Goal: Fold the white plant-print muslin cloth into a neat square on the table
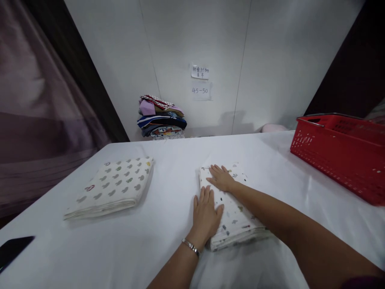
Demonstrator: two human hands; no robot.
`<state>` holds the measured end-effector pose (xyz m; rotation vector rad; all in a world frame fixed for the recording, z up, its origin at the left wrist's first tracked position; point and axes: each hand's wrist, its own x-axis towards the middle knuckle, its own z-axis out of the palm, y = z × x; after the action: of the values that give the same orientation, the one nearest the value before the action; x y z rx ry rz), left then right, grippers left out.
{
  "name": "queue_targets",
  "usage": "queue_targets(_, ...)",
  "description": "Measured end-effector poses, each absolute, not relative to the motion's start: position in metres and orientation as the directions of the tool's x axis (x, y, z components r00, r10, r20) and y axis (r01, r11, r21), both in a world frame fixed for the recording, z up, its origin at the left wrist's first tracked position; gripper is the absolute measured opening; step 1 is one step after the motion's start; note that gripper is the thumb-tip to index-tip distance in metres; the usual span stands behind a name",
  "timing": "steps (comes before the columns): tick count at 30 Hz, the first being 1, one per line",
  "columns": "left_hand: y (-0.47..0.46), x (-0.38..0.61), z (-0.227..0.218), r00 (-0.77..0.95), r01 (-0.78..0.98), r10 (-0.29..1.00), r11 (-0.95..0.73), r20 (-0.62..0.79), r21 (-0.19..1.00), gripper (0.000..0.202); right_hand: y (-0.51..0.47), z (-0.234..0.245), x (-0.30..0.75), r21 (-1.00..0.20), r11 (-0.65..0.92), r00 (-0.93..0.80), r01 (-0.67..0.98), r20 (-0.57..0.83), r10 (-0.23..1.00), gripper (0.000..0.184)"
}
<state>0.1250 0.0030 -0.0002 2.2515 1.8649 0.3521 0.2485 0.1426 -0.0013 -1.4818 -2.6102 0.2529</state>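
Observation:
A folded white cloth with small coloured prints (237,218) lies on the white table (168,168) in front of me. My left hand (206,214) rests flat on its near left edge, fingers stretched out, with a silver bracelet on the wrist. My right hand (221,178) lies flat on the cloth's far end, fingers spread. Neither hand grips anything.
A second folded cloth with grey and coloured shapes (112,186) lies to the left. A stack of folded clothes (161,118) sits by the back wall. A red plastic basket (343,154) stands at right. A dark phone (13,249) lies at the near left edge.

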Motion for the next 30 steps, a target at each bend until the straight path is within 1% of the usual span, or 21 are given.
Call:
queue_targets(7, 0.002, 0.124, 0.000, 0.178, 0.933, 0.982, -0.188, 0.060, 0.306, 0.061, 0.127, 0.005, 0.256, -0.221, 0.472, -0.482, 0.853, 0.012, 0.876, 0.066)
queue_targets(11, 0.002, 0.124, 0.002, 0.180, 0.928, 0.981, -0.192, 0.067, 0.319, 0.060, 0.104, 0.002, 0.286, -0.175, 0.468, -0.472, 0.866, 0.022, 0.881, 0.064)
queue_targets(13, 0.002, 0.123, 0.001, 0.179, 0.925, 0.982, -0.191, 0.067, 0.330, 0.060, 0.092, 0.001, 0.309, -0.155, 0.438, -0.438, 0.886, 0.034, 0.898, 0.062)
queue_targets(15, 0.003, 0.123, 0.001, 0.177, 0.918, 0.982, -0.187, 0.062, 0.349, 0.060, 0.078, -0.001, 0.331, -0.176, 0.374, -0.372, 0.911, 0.043, 0.927, 0.060)
queue_targets(16, 0.003, 0.123, 0.000, 0.175, 0.914, 0.983, -0.186, 0.063, 0.362, 0.060, 0.070, -0.003, 0.342, -0.217, 0.334, -0.334, 0.917, 0.038, 0.942, 0.060)
queue_targets(18, 0.002, 0.123, -0.001, 0.171, 0.902, 0.983, -0.185, 0.072, 0.390, 0.060, 0.055, -0.008, 0.360, -0.355, 0.240, -0.252, 0.904, 0.013, 0.968, 0.063)
queue_targets(21, 0.002, 0.122, -0.003, 0.161, 0.876, 0.982, -0.188, 0.097, 0.444, 0.059, 0.032, -0.016, 0.378, -0.578, 0.099, -0.129, 0.810, -0.011, 0.992, 0.067)
queue_targets(23, 0.002, 0.121, -0.004, 0.139, 0.852, 0.983, -0.180, 0.119, 0.491, 0.059, 0.019, -0.018, 0.385, -0.679, 0.028, -0.057, 0.734, -0.021, 0.998, 0.069)
queue_targets(25, 0.003, 0.120, -0.005, 0.083, 0.826, 0.987, -0.146, 0.139, 0.544, 0.060, 0.011, -0.015, 0.388, -0.743, -0.056, 0.010, 0.667, -0.067, 0.998, 0.074)
queue_targets(27, 0.004, 0.118, -0.006, 0.014, 0.795, 0.990, -0.096, 0.141, 0.598, 0.062, 0.006, -0.007, 0.387, -0.776, -0.143, 0.062, 0.614, -0.133, 0.989, 0.079)
queue_targets(30, 0.002, 0.115, -0.005, -0.024, 0.764, 0.993, -0.058, 0.119, 0.642, 0.059, 0.008, 0.007, 0.388, -0.810, -0.187, 0.062, 0.556, -0.184, 0.981, 0.081)
